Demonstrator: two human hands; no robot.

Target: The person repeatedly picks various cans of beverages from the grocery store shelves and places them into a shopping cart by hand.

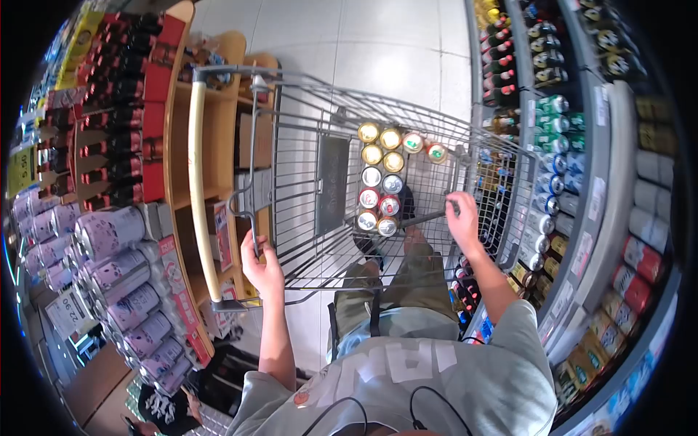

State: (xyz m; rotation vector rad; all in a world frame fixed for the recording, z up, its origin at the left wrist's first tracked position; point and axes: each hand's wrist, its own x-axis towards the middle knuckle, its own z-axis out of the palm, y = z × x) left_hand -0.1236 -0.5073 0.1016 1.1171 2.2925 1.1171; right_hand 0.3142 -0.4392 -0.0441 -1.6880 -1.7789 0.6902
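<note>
A grey wire shopping cart (305,251) stands in front of me. Inside its basket, several drink cans stand upright in rows, among them gold cans (390,138), a silver can (371,176) and red-and-white cans (369,198). Two cans with green marks (413,142) extend the row at one side. My left hand (263,272) is at the near side of the cart, its fingers curled against a wire of the frame. Over the basket, to the right of the cans, my right hand (463,218) has loosely bent fingers, with no can visible in it.
Pale purple cans (131,287) are stacked at left, below dark bottles in red cartons (120,116). A wooden shelf unit (218,167) stands behind the cart's cream handle (198,189). Refrigerated-style shelves with green cans (552,116) line the right. Another person (167,407) is at lower left.
</note>
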